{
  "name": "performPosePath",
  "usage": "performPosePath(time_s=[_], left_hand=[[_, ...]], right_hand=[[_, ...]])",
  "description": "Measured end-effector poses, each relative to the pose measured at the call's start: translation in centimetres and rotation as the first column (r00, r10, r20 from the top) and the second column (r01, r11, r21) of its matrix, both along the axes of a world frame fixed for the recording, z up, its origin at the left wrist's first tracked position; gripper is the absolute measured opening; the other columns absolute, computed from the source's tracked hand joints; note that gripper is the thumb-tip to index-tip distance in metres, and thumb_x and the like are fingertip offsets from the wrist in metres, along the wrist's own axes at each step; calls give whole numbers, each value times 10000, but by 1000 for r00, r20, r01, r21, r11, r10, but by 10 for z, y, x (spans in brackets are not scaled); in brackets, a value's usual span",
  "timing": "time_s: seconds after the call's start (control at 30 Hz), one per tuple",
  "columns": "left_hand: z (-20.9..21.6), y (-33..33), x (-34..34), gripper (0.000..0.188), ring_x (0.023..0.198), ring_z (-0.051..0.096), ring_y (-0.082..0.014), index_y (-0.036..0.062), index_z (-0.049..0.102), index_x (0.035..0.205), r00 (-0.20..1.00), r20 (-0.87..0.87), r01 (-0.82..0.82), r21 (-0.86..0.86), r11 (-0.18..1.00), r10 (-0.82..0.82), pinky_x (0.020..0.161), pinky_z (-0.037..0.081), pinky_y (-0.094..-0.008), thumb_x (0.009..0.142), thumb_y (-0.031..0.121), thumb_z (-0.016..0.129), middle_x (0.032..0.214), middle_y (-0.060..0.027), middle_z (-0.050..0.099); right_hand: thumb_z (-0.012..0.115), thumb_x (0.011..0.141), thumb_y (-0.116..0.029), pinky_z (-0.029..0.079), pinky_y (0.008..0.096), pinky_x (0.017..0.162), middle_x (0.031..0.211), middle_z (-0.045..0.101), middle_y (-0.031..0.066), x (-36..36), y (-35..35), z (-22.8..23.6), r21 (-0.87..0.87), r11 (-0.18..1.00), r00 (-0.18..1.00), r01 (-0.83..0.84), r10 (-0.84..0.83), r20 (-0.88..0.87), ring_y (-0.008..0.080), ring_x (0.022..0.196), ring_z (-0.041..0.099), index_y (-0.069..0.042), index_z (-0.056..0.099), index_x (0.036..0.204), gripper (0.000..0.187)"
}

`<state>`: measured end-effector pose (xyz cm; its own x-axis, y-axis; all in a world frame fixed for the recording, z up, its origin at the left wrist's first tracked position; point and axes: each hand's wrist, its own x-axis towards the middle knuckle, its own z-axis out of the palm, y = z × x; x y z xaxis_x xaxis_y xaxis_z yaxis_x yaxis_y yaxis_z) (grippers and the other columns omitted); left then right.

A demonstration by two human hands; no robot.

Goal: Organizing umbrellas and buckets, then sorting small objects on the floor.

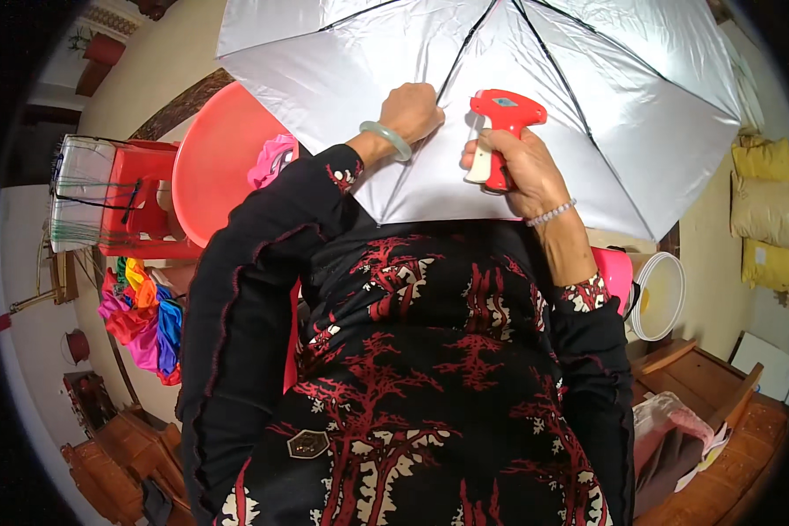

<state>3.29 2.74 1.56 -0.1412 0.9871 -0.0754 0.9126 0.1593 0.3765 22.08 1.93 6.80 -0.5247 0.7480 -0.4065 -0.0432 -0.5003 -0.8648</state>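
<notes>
An opened umbrella (640, 149) with silvery fabric and dark thin ribs spreads across the top of the view, its inner side facing me. My left hand (409, 114), with a pale bangle at the wrist, is closed at one of the ribs and seems to pinch it or the fabric there; the fingertips are partly hidden. In my right hand (528, 167) is a red tagging gun (510, 109) with a white trigger. Fingers wrap round its handle, and its nose points left over the silvery fabric, toward my left hand.
Left of the umbrella stands a large pink-red basin (214, 167) with a bright pink cloth bundle (271, 160). Beyond it are a red stool (140, 210) and multicoloured fabric (144, 316). A white bucket (662, 298) sits at right, near yellowish sacks (767, 215) and wooden furniture (710, 386).
</notes>
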Motion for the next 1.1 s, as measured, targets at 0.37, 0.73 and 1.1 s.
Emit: performPosePath(time_s=[0.37, 0.73, 1.1], left_hand=[[-5, -23, -12, 80, 511, 598, -172, 9, 580, 665, 766, 619, -111, -135, 985, 171, 498, 488, -289, 706, 76, 569, 565, -94, 599], [-7, -25, -10, 79, 471, 574, -150, 10, 562, 671, 767, 621, -104, -131, 986, 163, 462, 470, -273, 726, 66, 555, 561, -75, 595], [-6, -24, -11, 72, 475, 577, -154, 8, 577, 672, 801, 580, -72, -148, 986, 146, 472, 469, -267, 718, 59, 555, 560, -73, 595]], right_hand=[[495, 798, -56, 546, 373, 637, 829, 587, 186, -34, 0, -40, -338, 941, 983, 32, -90, -158, 271, 699, 621, 52, 448, 1030, 260], [496, 808, -65, 543, 390, 647, 863, 582, 199, -34, -10, -44, -396, 918, 981, 25, -99, -166, 295, 743, 623, 30, 434, 1069, 284], [475, 826, -95, 536, 404, 642, 878, 579, 199, -35, -18, -40, -429, 903, 981, -13, -71, -181, 297, 752, 618, 14, 428, 1058, 260]])
